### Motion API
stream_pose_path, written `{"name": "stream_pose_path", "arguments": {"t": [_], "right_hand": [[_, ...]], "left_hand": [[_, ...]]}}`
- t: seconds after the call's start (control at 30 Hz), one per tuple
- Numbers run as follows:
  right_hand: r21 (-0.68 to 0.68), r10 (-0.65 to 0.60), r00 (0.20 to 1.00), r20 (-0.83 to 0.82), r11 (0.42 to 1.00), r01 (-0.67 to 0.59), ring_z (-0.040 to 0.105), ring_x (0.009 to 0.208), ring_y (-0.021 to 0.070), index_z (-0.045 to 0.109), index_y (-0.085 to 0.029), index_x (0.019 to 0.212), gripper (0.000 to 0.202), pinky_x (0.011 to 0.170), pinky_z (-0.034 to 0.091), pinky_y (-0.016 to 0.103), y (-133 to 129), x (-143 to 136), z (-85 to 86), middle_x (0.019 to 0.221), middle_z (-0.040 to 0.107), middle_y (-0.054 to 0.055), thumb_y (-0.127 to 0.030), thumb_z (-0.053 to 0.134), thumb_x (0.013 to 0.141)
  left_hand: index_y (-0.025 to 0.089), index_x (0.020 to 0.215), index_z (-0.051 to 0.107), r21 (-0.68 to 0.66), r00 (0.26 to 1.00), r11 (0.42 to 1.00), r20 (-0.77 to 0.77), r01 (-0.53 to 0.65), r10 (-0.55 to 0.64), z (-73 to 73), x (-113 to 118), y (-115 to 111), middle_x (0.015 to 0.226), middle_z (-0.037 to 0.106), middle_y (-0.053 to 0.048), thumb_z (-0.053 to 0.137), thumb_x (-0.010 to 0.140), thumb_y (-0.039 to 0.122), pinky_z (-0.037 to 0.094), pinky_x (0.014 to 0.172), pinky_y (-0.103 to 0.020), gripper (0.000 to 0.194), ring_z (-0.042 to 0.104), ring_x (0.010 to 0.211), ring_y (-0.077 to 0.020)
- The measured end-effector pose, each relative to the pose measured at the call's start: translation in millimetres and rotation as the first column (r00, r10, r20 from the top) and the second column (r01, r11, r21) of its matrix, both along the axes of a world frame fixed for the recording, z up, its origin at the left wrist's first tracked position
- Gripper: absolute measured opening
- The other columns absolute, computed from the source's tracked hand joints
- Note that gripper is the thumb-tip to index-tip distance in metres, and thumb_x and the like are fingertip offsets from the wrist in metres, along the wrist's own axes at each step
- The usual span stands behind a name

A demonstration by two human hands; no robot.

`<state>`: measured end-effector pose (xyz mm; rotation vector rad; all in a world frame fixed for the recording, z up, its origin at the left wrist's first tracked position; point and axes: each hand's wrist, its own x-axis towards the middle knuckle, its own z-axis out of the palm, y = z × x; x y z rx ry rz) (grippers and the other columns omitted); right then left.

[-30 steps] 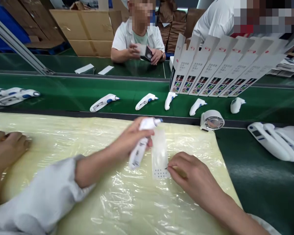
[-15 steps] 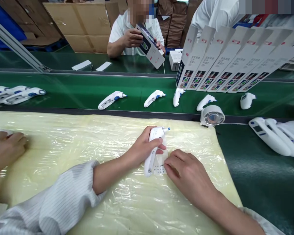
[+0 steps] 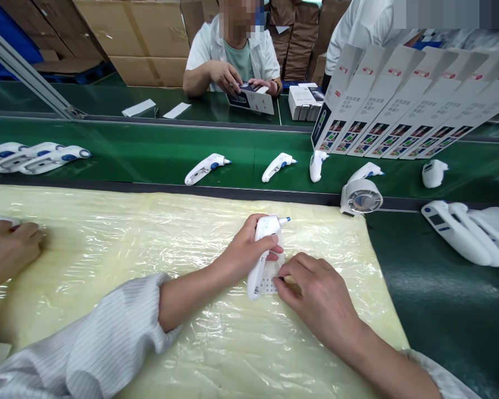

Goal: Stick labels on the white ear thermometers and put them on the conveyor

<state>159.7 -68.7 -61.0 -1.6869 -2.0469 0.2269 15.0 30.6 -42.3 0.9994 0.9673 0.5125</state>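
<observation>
My left hand (image 3: 255,244) is closed around a white ear thermometer (image 3: 256,274), its blue-tipped probe pointing right and its open battery bay facing down. Beneath my left fingers, beside the handle, is a pale translucent sheet (image 3: 268,285) with rows of small round dots. My right hand (image 3: 316,288) is at the right edge of that sheet, thumb and index finger pinched together. A small dark bit shows at those fingertips, too small to name.
Several white thermometers (image 3: 208,169) lie along the green belt (image 3: 149,149), with upright printed boxes (image 3: 357,127) at right. A round fan-like device (image 3: 361,197) stands at the mat's corner. More white devices (image 3: 457,233) lie right. A co-worker's hand (image 3: 8,249) is at left; another person (image 3: 233,61) handles a box opposite.
Thermometers and upright boxes on the belt have shifted right. The person opposite has lowered the box to the table. My right fingertips moved slightly left over the dotted sheet; my left hand has hardly moved.
</observation>
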Motion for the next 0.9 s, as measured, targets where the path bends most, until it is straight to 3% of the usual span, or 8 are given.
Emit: {"name": "stream_pose_path", "arguments": {"t": [0.23, 0.5, 0.9], "right_hand": [[-0.151, -0.055, 0.964, -0.259, 0.988, 0.016, 0.063, 0.069, 0.0156, 0.065, -0.023, 0.077, 0.011, 0.058, 0.046, 0.026, -0.1, 9.2, 9.2, 0.078, 0.066, 0.000, -0.017, 0.064, 0.086], [-0.065, 0.051, 0.997, -0.053, 0.996, -0.055, 0.063, 0.074, 0.0185, 0.070, -0.019, 0.087, 0.018, 0.069, 0.048, 0.035, -1.6, 9.4, 4.4, 0.089, 0.068, 0.004, -0.012, 0.055, 0.093], [-0.079, 0.050, 0.998, -0.030, 0.996, -0.052, 0.065, 0.074, 0.0177, 0.071, -0.019, 0.085, 0.015, 0.071, 0.049, 0.033, -0.8, 4.6, 4.2, 0.087, 0.067, 0.005, -0.014, 0.058, 0.090]], "left_hand": [[0.021, 0.118, 0.047, 0.023, 1.000, 1.000, -0.002, 0.008, -0.008, 0.0, -1.5, -1.6, 0.098, 0.064, -0.004, 0.062, 0.093, 0.021, 0.056, 0.080, -0.032, 0.029, 0.068, 0.087, -0.0153], [0.022, 0.119, 0.047, 0.044, 0.999, 0.999, -0.030, 0.018, -0.017, 1.3, -1.7, -3.0, 0.100, 0.064, -0.005, 0.061, 0.094, 0.023, 0.057, 0.080, -0.032, 0.029, 0.069, 0.091, -0.0166], [0.023, 0.119, 0.047, 0.061, 0.999, 0.998, -0.031, 0.023, -0.021, 0.8, -2.1, -3.4, 0.099, 0.063, -0.004, 0.061, 0.093, 0.023, 0.057, 0.083, -0.036, 0.029, 0.069, 0.094, -0.0189]]}}
